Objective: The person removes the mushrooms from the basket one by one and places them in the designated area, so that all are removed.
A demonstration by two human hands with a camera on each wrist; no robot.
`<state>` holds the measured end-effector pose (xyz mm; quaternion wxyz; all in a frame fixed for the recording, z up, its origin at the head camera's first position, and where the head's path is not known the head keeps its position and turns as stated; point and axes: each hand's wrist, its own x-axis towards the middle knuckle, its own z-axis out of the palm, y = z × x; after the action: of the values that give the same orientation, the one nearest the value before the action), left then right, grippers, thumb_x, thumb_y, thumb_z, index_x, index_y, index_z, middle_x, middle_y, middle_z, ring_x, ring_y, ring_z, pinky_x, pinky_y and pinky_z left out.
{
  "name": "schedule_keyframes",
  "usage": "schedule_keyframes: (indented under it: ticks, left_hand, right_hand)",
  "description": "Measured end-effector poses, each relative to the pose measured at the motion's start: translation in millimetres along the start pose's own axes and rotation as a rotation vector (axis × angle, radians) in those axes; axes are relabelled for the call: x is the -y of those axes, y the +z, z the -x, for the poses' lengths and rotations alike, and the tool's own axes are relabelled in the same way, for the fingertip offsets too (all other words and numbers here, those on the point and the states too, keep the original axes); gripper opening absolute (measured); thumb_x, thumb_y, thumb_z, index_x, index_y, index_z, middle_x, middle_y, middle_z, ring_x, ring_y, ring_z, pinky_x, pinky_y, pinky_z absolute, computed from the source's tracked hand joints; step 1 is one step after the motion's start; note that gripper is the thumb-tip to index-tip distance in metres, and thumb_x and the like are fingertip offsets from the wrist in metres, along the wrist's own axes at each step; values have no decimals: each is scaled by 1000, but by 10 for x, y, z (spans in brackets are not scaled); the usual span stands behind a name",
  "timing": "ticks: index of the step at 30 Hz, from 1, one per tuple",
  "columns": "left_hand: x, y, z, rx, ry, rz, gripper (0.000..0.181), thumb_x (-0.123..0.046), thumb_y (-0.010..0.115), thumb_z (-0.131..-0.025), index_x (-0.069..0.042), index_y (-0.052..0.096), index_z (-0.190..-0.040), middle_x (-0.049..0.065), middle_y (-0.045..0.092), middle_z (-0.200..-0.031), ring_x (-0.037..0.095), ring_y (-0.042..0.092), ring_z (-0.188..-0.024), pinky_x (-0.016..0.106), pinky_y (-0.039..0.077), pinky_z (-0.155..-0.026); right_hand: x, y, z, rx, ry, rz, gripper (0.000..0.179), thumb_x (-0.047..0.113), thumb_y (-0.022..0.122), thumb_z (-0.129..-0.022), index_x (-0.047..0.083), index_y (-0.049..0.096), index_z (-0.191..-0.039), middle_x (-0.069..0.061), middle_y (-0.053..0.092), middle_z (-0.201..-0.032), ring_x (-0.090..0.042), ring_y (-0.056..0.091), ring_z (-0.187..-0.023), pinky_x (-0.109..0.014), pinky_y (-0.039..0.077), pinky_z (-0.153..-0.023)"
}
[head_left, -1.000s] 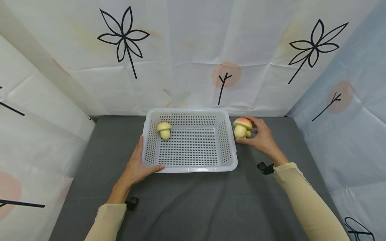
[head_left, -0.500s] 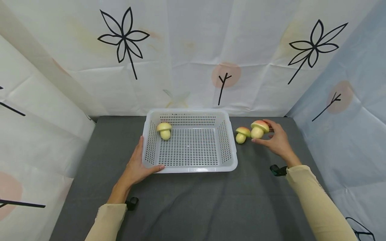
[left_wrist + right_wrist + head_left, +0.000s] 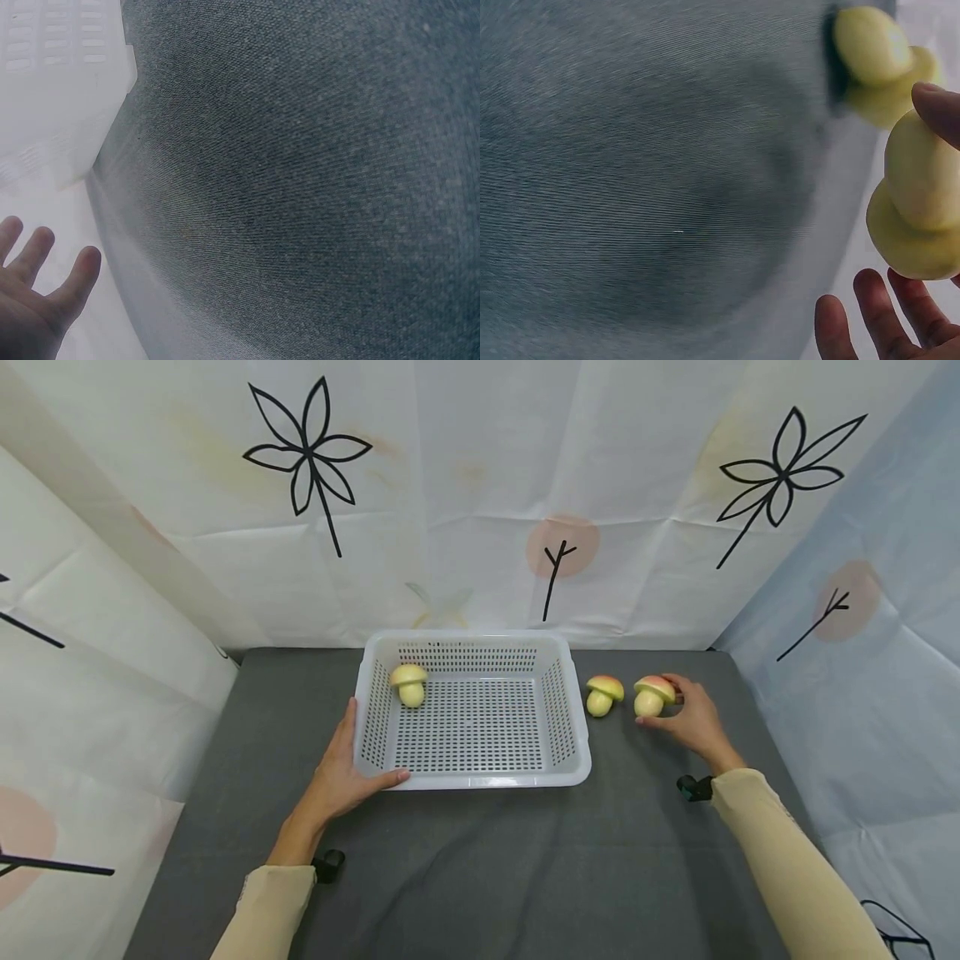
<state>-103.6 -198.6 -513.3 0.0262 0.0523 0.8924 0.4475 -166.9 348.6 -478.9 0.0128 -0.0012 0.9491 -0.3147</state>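
Note:
In the head view, my right hand (image 3: 697, 720) pinches a mushroom (image 3: 651, 700) with a pale stem and a red-and-yellow cap, right of the basket. The right wrist view shows its rounded stem end (image 3: 922, 172) between thumb and fingers. A similar mushroom (image 3: 603, 696) lies just left of it, beside the basket wall. Another mushroom (image 3: 410, 685), with a yellow cap, is inside the white perforated basket (image 3: 472, 782) near its left wall. My left hand (image 3: 341, 781) rests against the basket's front left corner, thumb along the front rim and fingers straight along the left side.
A dark grey cloth (image 3: 465, 868) covers the table under the basket. White fabric (image 3: 480, 485) with printed flowers hangs right behind the basket, and more fabric (image 3: 885, 652) closes off the sides.
My right hand has carried its mushroom rightward, away from the basket, then lowered it towards the cloth. The mushroom beside the basket, earlier partly hidden, now shows fully. My left hand has stayed put.

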Motion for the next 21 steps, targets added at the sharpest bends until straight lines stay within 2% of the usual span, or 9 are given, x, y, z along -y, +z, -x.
schedule_keyframes:
  ticks: [7,14,21]
  left_hand:
    - [2,1,-4,1,8,5,143,-50,94,-67,-33,-11,-162,11,11,-168,40,25,-147,69,26,-108]
    - [-1,-2,1,0,-3,6,141,-51,93,-67,-36,-11,-161,8,10,-168,38,25,-147,68,26,-109]
    - [-1,-5,-5,8,-2,8,141,-49,93,-69,-33,-11,-162,7,7,-169,39,21,-149,69,24,-109]
  right_hand:
    - [-107,134,-35,38,20,5,92,22,87,-82,-10,35,-150,-35,42,-136,-50,44,-117,-64,36,-97]
    - [-122,205,-109,65,30,1,91,21,86,-82,-10,34,-150,-37,39,-139,-53,39,-124,-66,30,-102]
    - [-117,247,-179,72,54,-1,92,20,87,-82,-9,33,-151,-36,39,-138,-53,39,-124,-65,30,-103]
